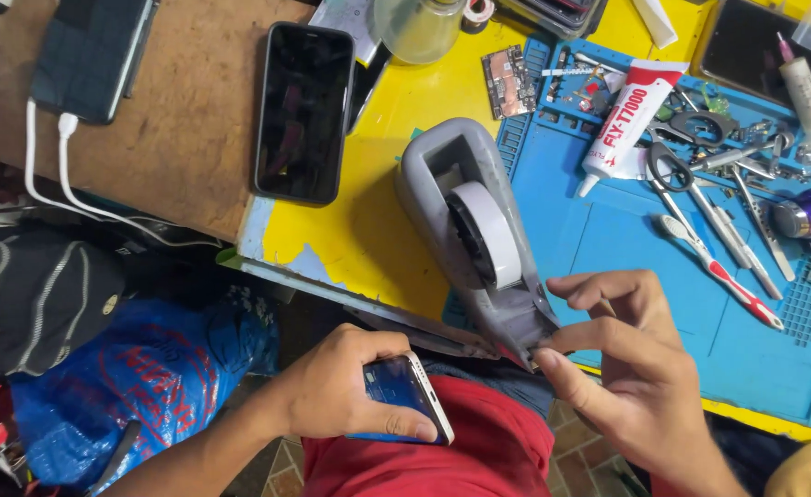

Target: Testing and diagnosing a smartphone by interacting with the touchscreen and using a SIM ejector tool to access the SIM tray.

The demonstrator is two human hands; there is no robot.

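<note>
The right hand (640, 368) is pinching its fingertips together on the tape end at the grey tape dispenser (475, 235) mid-frame, while the left hand (346, 387) is clamping a small phone (405, 391) (lower centre, over the lap), which could slip from that one-handed grip.

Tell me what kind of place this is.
Most likely a phone repair bench. A blue work mat is strewn with tweezers and a glue tube, a bare circuit board lies beside it, and the left hand holds a phone.
</note>
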